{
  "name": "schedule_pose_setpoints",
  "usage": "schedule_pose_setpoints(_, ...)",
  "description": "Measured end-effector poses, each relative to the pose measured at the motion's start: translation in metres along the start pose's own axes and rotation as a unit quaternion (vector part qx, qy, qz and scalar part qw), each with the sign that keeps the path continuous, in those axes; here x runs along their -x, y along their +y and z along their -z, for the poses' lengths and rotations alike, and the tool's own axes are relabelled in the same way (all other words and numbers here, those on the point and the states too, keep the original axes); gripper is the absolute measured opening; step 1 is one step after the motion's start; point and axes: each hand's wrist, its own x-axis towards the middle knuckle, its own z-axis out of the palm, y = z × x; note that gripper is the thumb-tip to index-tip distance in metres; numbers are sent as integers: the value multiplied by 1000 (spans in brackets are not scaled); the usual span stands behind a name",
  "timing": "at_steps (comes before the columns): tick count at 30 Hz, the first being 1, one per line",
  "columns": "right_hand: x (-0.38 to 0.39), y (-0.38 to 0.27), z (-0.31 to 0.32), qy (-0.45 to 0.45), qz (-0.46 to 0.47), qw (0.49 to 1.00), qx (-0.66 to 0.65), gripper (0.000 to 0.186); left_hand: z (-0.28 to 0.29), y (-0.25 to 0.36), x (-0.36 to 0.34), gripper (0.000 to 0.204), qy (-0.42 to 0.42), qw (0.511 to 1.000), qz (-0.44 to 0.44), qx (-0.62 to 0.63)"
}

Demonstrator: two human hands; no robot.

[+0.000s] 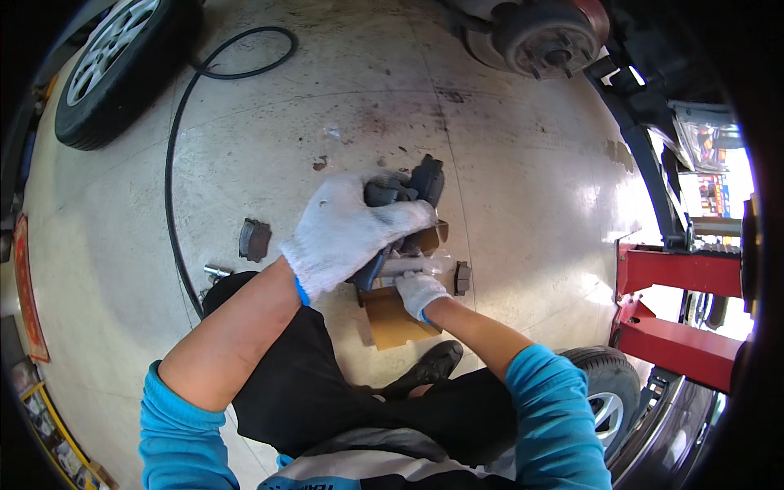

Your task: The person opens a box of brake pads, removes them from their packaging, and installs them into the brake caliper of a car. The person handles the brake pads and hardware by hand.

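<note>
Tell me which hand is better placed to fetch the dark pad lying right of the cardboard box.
Probably the right hand: it is nearest that dark pad, though it seems busy with clear plastic at the cardboard box. The left hand is farther off and already grips dark pieces.

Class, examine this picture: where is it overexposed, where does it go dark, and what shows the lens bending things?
Head view: the background beyond the red beams burns out to white; head view: the corners fall to black, and dark pads by the left hand lose some detail; head view: the red strip at far left bows along the rim.
</note>
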Motion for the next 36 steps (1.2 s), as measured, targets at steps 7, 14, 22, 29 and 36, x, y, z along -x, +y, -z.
schedule_pose_setpoints(7, -34, 14, -36, 127, -89, 987, -38, 41, 7, -9, -2, 43, -6, 996, -9, -83)
schedule_pose_setpoints(14, -53, 15, -59, 261, -118, 936, -204, 40, 6, -21, -11, 42, -13, 997, -13, -79)
schedule_pose_setpoints(22, 47, -22, 88, -67, 16, 991, -115, 34, 0, -23, -22, 40, -21, 999, 19, -44)
schedule_pose_setpoints(29, 96, 12, 133, 75, -33, 962, -259, 27, -1, -22, -23, 41, -21, 999, 9, -39)
schedule_pose_setpoints(36, 52, -9, 88, -50, 15, 995, -81, 35, -6, -15, -22, 39, -29, 997, 28, -65)
